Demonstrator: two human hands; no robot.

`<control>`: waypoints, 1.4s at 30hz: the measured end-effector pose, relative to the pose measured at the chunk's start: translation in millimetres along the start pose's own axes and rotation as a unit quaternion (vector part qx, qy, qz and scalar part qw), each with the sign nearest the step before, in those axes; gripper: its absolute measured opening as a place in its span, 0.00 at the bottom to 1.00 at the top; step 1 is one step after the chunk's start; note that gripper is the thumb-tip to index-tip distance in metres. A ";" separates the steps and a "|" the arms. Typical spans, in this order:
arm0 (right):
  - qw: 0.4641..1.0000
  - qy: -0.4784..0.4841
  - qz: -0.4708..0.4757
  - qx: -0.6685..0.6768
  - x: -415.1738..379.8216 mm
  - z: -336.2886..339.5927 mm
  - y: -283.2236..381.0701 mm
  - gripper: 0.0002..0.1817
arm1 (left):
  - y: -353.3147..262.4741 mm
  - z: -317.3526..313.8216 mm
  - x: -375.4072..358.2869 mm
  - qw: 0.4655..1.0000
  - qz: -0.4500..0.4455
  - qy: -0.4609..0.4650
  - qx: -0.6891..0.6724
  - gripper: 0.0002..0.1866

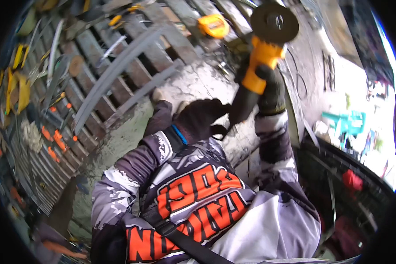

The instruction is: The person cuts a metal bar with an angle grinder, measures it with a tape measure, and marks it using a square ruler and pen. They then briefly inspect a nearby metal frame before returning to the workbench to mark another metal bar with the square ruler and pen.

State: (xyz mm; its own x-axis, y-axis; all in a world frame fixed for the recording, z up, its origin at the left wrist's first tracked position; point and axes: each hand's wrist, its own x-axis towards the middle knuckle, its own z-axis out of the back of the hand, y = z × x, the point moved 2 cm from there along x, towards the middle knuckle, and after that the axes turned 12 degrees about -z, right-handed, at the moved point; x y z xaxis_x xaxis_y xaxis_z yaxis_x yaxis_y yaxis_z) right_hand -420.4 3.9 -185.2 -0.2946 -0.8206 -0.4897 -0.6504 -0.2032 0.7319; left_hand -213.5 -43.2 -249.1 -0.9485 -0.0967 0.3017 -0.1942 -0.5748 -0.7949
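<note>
My right hand (272, 90), in a dark glove, is wrapped round the yellow body of an angle grinder (256, 72). The grinder is raised in front of me, its dark round disc (275, 23) uppermost and its black rear end (243, 104) pointing down toward my chest. My left hand (200, 115), also gloved, with a blue band at the wrist, is beside that rear end. Its fingers and thumb are spread apart, with the fingertips right at the grinder's black end.
A slatted metal bench (114, 83) bears long curved grey strips (119, 66). A yellow tool (214, 26) lies at its far end, and orange-handled tools (57, 138) lie at left. Cracked concrete floor (202, 83) shows below. A green plastic chair (345, 123) stands outside at right.
</note>
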 end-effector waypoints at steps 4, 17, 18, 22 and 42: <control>0.998 0.006 0.046 0.045 10.7 19.4 11.8 0.22 | 6.8 -1.7 31.5 0.992 -0.062 -0.112 -0.011 0.15; 0.982 -0.064 0.063 0.166 -37.5 80.7 -26.6 0.26 | -13.2 -39.0 47.6 0.998 -0.052 -0.022 0.013 0.16; 0.982 -0.093 0.046 0.158 -40.3 80.7 -29.1 0.26 | -4.0 -48.4 37.6 0.998 -0.060 -0.030 -0.003 0.15; 0.994 -0.046 0.039 0.092 -25.8 80.7 -38.4 0.27 | 2.7 -43.4 23.8 0.999 -0.030 0.006 0.011 0.17; 0.921 0.000 -0.142 -0.363 18.2 52.2 -90.3 0.39 | 78.1 83.4 -52.1 0.903 0.249 -0.125 0.329 0.18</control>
State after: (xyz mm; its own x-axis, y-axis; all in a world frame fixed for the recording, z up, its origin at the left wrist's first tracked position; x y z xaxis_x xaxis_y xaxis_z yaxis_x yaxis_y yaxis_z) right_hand -403.6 35.2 -284.9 -0.1849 -0.6790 -0.7105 -0.0623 -0.7134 0.6980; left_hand -158.4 -150.8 -283.0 -0.7754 -0.6086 0.1681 0.5084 -0.7597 -0.4054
